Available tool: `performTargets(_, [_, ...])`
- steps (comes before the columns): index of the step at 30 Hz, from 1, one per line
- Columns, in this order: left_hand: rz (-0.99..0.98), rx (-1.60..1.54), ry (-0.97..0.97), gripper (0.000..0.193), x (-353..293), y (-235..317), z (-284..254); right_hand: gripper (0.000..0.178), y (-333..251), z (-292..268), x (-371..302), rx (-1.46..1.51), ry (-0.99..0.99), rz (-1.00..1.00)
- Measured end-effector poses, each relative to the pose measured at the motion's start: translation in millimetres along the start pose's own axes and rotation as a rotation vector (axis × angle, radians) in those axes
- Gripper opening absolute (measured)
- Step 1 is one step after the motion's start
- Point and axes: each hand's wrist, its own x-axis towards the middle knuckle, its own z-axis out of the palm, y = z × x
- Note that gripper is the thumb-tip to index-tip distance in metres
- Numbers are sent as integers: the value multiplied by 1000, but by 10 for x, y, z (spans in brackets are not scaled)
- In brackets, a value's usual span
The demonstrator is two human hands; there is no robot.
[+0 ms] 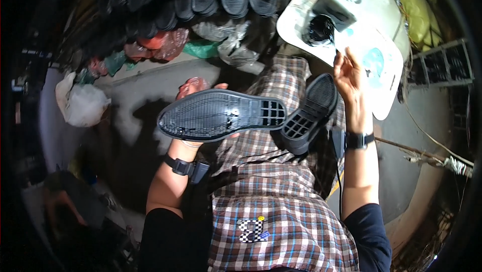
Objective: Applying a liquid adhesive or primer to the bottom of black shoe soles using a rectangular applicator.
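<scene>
Left hand (195, 88) clasps a black sole (216, 116); right hand (350, 73) half-curled, hold unclear; checkered letter patch (251, 231) on plaid cloth (296, 211)

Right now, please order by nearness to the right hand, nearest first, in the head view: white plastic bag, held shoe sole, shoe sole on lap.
1. Shoe sole on lap: just lower left.
2. Held shoe sole: farther left.
3. White plastic bag: far left.
</scene>
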Motion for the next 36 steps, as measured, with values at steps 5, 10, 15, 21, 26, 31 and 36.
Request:
performTargets(5, [3,-317,-36,72,47,68,626,18,332,485,-761,-291,-192,-154])
performTargets(10, [107,-513,-51,66,283,-35,926,17,628,893,-1288,-818,-604,-448])
performTargets(15, [68,-598,-212,57,351,-109,949,13,631,1021,-1405,-1225,-845,-783])
performTargets(21, [38,-571,-15,52,446,-234,890,31,831,939,-1389,-1347,-1105,-934])
performTargets(26, [87,-495,-190,52,414,-280,920,27,1048,942,-1410,-1419,-1225,-1068])
performTargets(31, [53,-535,-295,52,436,-304,914,29,1000,851,-1291,-1587,-1143,-1120])
performTargets(36, [-51,-499,-38,53,286,-207,1178,23,1157,914,-1515,-1474,-1334,-1127])
